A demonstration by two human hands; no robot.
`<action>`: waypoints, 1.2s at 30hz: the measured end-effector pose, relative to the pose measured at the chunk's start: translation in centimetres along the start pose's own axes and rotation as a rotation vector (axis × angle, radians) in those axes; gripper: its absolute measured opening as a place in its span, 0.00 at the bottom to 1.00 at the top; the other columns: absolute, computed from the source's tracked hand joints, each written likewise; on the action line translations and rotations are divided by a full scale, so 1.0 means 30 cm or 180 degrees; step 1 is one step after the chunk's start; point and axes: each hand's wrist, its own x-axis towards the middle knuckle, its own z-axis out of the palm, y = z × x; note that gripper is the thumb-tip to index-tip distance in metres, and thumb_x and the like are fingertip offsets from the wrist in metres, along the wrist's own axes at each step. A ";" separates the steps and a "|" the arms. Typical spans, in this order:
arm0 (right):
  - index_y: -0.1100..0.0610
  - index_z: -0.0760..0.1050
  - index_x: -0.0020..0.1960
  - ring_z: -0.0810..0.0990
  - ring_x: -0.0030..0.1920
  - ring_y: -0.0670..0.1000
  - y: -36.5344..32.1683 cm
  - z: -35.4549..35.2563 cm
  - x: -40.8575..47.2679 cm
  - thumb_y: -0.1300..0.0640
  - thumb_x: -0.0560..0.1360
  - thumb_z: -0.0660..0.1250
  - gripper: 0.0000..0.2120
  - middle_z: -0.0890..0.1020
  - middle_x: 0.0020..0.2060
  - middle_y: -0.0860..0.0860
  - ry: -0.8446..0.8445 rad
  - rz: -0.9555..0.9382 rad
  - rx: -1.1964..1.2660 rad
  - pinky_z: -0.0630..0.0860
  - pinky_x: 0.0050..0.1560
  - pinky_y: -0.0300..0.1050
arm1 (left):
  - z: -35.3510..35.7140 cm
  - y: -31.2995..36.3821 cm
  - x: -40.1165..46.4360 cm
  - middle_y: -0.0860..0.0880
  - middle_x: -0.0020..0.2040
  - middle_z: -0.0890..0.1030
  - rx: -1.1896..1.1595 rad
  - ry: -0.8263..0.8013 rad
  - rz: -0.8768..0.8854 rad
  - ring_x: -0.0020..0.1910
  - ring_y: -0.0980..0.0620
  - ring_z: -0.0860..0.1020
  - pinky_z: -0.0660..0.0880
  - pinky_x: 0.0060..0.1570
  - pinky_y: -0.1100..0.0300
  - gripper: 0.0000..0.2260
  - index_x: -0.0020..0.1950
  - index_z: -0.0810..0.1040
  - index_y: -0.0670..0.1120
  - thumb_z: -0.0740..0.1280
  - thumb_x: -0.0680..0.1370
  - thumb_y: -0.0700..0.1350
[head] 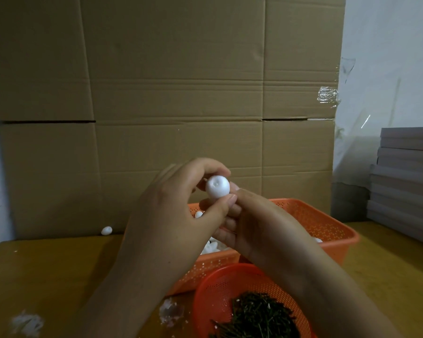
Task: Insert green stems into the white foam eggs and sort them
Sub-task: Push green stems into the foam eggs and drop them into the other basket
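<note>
My left hand holds a white foam egg between thumb and curled fingers, raised above the baskets, its dimpled end facing me. Just right of the egg, my right hand has its fingers bunched and its fingertips touching the egg; whether it holds a stem cannot be seen. Behind the hands stands a rectangular orange basket with more white foam eggs inside. At the bottom, a round orange basket holds a heap of dark green stems.
One loose foam egg lies on the wooden table by the cardboard wall. White foam scraps lie at the front left and beside the round basket. Grey stacked boards stand at the right.
</note>
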 end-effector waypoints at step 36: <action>0.57 0.82 0.55 0.78 0.51 0.50 -0.019 0.002 -0.012 0.45 0.74 0.65 0.19 0.80 0.49 0.55 -0.0010 -0.0189 -0.0345 0.79 0.53 0.43 | 0.016 -0.012 0.014 0.63 0.48 0.78 0.0054 0.0048 0.0173 0.54 0.58 0.73 0.68 0.50 0.69 0.08 0.50 0.80 0.61 0.70 0.72 0.52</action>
